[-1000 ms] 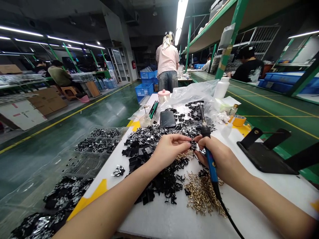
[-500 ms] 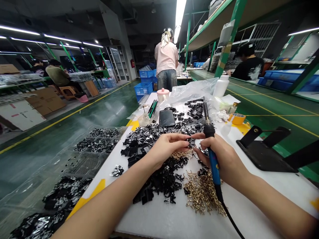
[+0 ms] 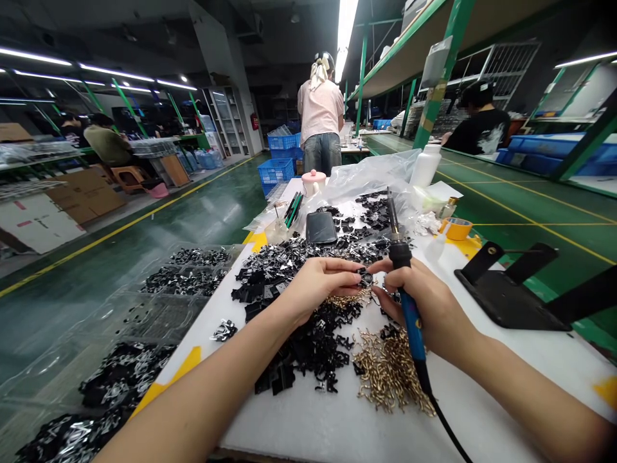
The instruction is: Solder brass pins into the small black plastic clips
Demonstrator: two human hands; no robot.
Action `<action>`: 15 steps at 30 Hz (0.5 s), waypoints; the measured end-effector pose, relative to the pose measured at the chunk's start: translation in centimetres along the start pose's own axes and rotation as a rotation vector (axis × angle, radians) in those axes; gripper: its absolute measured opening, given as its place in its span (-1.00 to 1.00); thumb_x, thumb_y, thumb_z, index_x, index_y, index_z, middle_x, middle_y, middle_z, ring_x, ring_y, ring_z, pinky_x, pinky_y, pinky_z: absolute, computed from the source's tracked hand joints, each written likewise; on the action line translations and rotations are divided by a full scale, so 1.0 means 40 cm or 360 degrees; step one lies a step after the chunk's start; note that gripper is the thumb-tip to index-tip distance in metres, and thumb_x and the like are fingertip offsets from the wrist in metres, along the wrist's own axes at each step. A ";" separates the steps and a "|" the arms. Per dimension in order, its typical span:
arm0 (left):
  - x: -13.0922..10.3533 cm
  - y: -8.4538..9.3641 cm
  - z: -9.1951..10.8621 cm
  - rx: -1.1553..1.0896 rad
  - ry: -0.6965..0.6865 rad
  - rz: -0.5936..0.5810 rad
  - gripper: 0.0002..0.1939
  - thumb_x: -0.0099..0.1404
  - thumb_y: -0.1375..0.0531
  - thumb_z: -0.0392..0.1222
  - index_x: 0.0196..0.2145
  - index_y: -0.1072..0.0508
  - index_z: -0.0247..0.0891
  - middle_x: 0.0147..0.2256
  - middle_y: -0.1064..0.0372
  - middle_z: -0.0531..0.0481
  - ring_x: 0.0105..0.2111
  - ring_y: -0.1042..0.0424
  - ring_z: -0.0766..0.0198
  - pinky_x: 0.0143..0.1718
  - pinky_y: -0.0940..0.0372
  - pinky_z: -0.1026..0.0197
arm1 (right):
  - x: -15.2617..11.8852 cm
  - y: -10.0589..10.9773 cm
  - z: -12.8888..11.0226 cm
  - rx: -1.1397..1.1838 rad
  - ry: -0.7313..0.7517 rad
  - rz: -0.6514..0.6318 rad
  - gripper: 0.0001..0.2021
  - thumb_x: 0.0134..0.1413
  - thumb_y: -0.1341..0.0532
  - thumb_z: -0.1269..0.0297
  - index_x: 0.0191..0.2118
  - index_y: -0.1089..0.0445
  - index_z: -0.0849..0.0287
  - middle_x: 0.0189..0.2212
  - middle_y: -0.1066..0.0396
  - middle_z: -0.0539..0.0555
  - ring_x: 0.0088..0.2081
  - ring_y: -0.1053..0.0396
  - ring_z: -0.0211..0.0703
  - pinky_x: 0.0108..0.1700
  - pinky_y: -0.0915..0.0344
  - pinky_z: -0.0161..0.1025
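While both hands met low over the white-topped table [image 3: 284, 427], a small black-and-silver metal part [image 3: 365, 278] lay between their fingertips, directly off the end of the left thumb and forefinger. The bare left hand [image 3: 308, 286] was the nearer one: its thumb and forefinger were closed in a pinch at the part's left edge. From the other side came the bare right hand [image 3: 429, 296], its forefinger reaching to the part's upper right and its thumb lower down, with a slight gap between the two tips; whether either tip pressed on the part could not be told. The part's own long axis was too small to read.

That same right hand also held a blue-handled soldering iron [image 3: 411, 315], gripped between the base of the thumb and the forefinger. The iron stood steeply on the right of the part, its long axis running from the cable near the wrist up and away from the person, tilted a little leftward at the top. Its metal tip pointed past the part, well apart from it.

Beneath and just beyond the fingers spread a heap of black and silver metal pieces [image 3: 270, 267], and nearer the person, below the right hand, lay a pile of curved brass-coloured pins [image 3: 390, 370].
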State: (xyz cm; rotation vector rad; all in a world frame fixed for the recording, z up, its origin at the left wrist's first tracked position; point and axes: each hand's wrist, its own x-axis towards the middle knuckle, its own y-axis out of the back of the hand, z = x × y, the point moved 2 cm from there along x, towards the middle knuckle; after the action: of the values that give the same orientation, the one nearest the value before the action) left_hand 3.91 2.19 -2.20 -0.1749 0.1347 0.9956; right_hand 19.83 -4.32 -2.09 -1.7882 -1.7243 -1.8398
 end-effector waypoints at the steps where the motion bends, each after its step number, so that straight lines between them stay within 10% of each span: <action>1: 0.000 0.000 -0.001 0.0004 -0.0006 -0.0014 -0.77 0.09 -0.27 -0.32 -0.24 -0.51 -0.33 -0.29 -0.48 -0.12 -0.38 -0.46 0.35 -0.15 -0.34 0.21 | 0.000 0.000 0.000 0.0004 -0.0003 -0.0018 -0.81 0.00 -0.09 0.55 -0.40 -0.12 0.10 -0.30 -0.37 0.07 -0.18 -0.32 -0.12 -0.25 -0.28 -0.17; 15: 0.005 0.009 0.000 -0.0028 -0.0022 0.0052 -0.81 0.04 -0.28 -0.35 -0.31 -0.52 -0.33 -0.41 -0.46 -0.05 -0.47 -0.44 0.39 -0.22 -0.35 0.22 | -0.003 -0.003 -0.007 0.0080 0.0046 0.0011 -0.79 0.00 -0.08 0.58 -0.42 -0.11 0.10 -0.33 -0.36 0.04 -0.18 -0.32 -0.13 -0.22 -0.26 -0.15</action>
State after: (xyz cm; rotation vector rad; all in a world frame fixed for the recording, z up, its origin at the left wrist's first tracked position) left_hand 3.72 2.54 -2.28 -0.1824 0.1167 1.0306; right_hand 19.59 -4.55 -2.16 -1.7385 -1.7364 -1.7939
